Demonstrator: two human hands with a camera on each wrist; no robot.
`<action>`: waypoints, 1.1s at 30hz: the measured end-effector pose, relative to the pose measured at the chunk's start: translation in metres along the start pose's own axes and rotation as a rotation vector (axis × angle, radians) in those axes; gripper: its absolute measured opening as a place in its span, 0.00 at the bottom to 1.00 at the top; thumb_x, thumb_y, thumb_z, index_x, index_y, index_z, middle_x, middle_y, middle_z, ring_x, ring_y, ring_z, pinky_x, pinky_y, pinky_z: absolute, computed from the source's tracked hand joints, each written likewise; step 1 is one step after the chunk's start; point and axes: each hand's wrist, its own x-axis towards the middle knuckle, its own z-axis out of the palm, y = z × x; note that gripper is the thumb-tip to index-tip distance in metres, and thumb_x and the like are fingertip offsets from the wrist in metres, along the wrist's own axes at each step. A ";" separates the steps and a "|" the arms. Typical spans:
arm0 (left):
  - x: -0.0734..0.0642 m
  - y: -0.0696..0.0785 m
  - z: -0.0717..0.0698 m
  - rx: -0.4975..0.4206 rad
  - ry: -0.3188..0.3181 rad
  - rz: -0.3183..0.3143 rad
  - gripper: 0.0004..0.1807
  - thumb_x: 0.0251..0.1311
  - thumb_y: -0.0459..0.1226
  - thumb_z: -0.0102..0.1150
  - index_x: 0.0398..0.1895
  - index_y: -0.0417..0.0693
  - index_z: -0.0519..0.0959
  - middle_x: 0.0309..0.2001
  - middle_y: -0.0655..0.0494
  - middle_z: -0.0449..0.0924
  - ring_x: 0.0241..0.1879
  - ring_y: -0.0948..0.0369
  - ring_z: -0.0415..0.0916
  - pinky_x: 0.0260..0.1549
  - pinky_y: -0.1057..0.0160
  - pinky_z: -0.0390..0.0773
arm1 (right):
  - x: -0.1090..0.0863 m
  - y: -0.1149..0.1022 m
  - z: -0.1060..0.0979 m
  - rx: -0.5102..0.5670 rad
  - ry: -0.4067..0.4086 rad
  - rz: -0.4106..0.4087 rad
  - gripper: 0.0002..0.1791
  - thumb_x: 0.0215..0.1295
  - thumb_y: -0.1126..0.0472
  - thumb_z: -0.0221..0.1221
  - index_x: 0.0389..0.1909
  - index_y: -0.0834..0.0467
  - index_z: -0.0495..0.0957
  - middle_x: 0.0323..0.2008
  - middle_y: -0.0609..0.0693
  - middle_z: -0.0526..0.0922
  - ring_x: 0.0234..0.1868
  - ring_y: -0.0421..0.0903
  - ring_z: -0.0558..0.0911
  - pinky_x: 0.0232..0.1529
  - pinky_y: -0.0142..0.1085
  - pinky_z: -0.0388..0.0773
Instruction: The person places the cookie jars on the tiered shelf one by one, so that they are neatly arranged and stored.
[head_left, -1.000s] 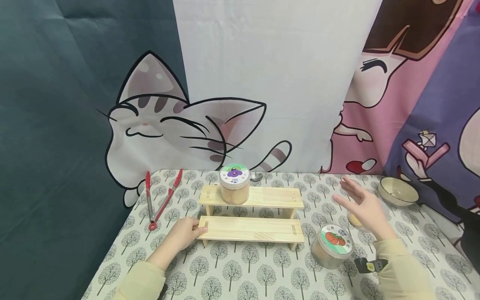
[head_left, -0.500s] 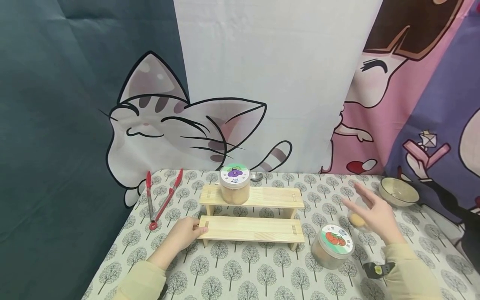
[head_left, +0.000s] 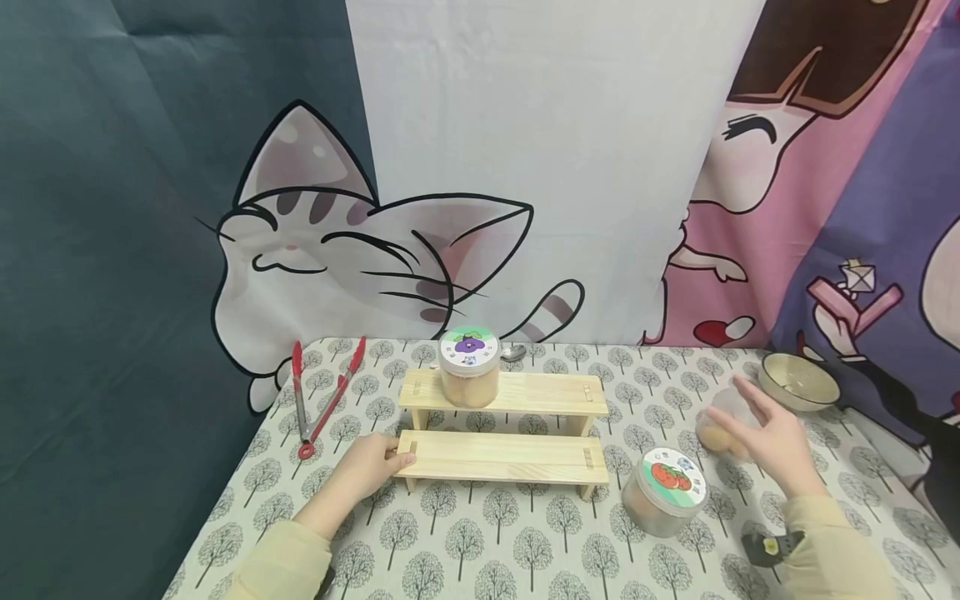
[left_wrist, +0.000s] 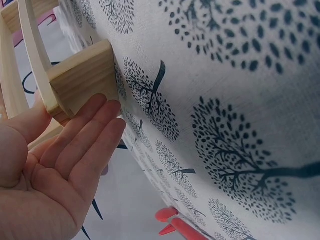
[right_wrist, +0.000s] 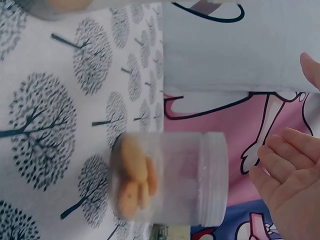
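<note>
A narrow gap separates the lower wooden shelf (head_left: 502, 457) from the tomato-label jar (head_left: 663, 493). Open air apparently lies between the right hand (head_left: 776, 442) and the clear jar (right_wrist: 172, 180) beneath; the bowl (head_left: 799, 383) obstructs beyond.

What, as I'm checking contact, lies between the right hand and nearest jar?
Nothing: the right wrist view shows a bare gap between right hand and clear jar, backdrop behind.
</note>
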 end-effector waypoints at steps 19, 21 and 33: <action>-0.001 0.002 -0.002 -0.001 -0.005 -0.010 0.16 0.56 0.43 0.64 0.40 0.39 0.83 0.22 0.56 0.77 0.21 0.62 0.67 0.25 0.63 0.70 | 0.001 0.028 0.002 -0.175 0.059 0.040 0.48 0.62 0.41 0.58 0.74 0.56 0.45 0.66 0.77 0.52 0.61 0.80 0.56 0.52 0.72 0.52; -0.001 0.003 -0.002 -0.005 -0.004 -0.008 0.16 0.56 0.43 0.64 0.40 0.39 0.83 0.20 0.57 0.74 0.20 0.62 0.66 0.24 0.64 0.69 | 0.001 0.030 0.002 -0.168 0.063 0.055 0.50 0.61 0.41 0.59 0.75 0.56 0.43 0.66 0.77 0.51 0.61 0.80 0.54 0.53 0.72 0.51; -0.001 0.003 -0.001 0.005 -0.001 -0.002 0.17 0.56 0.42 0.65 0.41 0.37 0.83 0.18 0.57 0.70 0.19 0.62 0.64 0.22 0.64 0.67 | -0.007 0.042 -0.002 -0.146 0.053 0.121 0.55 0.60 0.39 0.59 0.75 0.54 0.35 0.69 0.74 0.40 0.65 0.79 0.46 0.55 0.72 0.46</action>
